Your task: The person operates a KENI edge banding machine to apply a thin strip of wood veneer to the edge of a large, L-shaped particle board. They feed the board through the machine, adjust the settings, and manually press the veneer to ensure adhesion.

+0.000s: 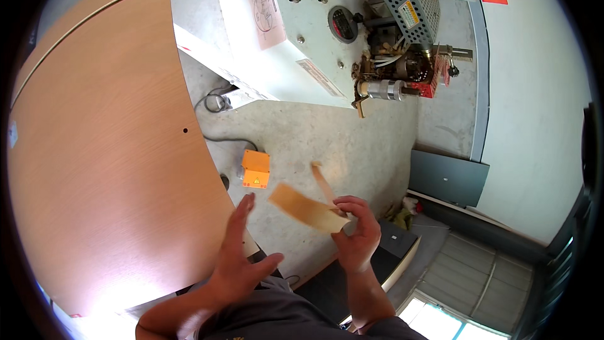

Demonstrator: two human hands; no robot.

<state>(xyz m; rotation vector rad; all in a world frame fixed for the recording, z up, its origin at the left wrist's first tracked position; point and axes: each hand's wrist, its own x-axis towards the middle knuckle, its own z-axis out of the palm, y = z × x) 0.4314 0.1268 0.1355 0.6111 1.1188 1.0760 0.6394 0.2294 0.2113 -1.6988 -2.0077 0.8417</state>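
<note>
My right hand (358,233) is closed, its thumb and fingers pinching one end of a flat tan strip (305,209). The strip is slightly curved and blurred; I cannot tell its material. From the same grip a narrower light-brown strip (323,181) runs up and away, and I cannot make out whether the two are joined. My left hand (242,261) is open by the tabletop's right edge, thumb and fingers spread, with nothing in it. Beyond its fingertips an orange foot pedal (256,169) rests on the concrete floor.
A wood-grain tabletop (113,151) fills the left. Ahead stands a pale machine (302,44) with a round dial, a perforated metal guard (412,6) and a metal cylinder (384,90). A black cable (229,140) crosses the floor to the pedal. Dark panels (448,177) lean at the right wall.
</note>
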